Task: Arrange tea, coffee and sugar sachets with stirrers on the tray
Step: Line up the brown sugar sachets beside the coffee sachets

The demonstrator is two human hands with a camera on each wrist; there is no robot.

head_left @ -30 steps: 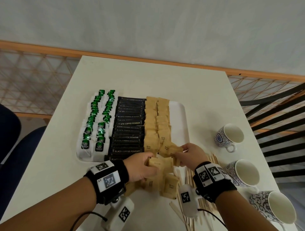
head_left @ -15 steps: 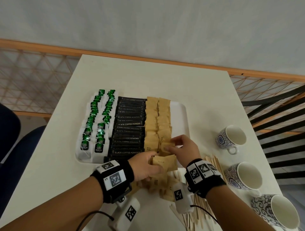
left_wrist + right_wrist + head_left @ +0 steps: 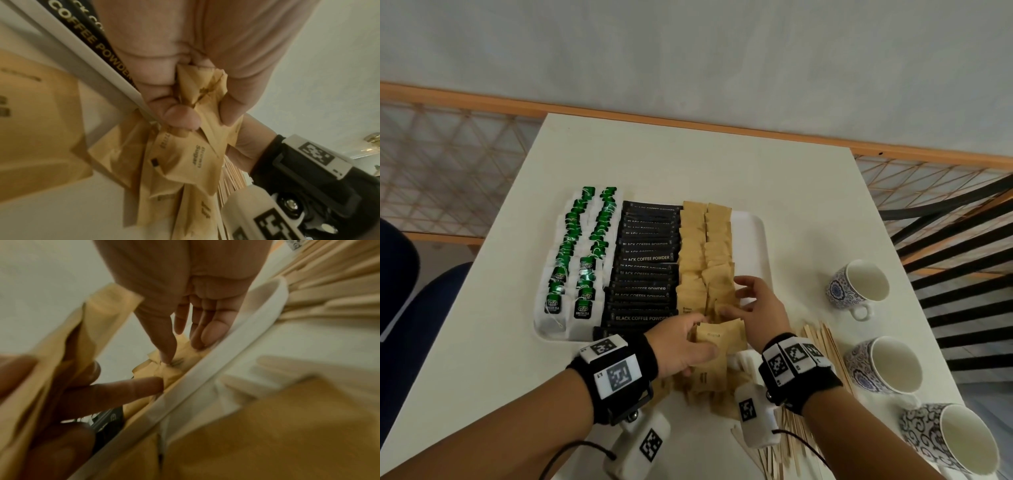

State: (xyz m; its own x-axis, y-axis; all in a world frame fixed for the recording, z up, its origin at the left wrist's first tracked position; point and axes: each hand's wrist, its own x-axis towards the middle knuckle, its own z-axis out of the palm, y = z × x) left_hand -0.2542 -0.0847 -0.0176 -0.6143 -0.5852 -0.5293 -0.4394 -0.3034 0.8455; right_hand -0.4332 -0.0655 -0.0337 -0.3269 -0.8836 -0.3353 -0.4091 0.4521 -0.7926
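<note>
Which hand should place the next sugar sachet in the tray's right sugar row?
Right. The right hand is open, its fingertips already on the near end of the right sugar row, so it likely takes the next sachet. The left hand has its grip full, a bunch of sachets beside it.

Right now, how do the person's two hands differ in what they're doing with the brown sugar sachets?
The left hand grips a bunch of brown sugar sachets in curled fingers, near the tray's front edge; the right hand has straight fingers touching a sachet already in the tray's sugar row. Both wear black wrist bands with markers.
</note>
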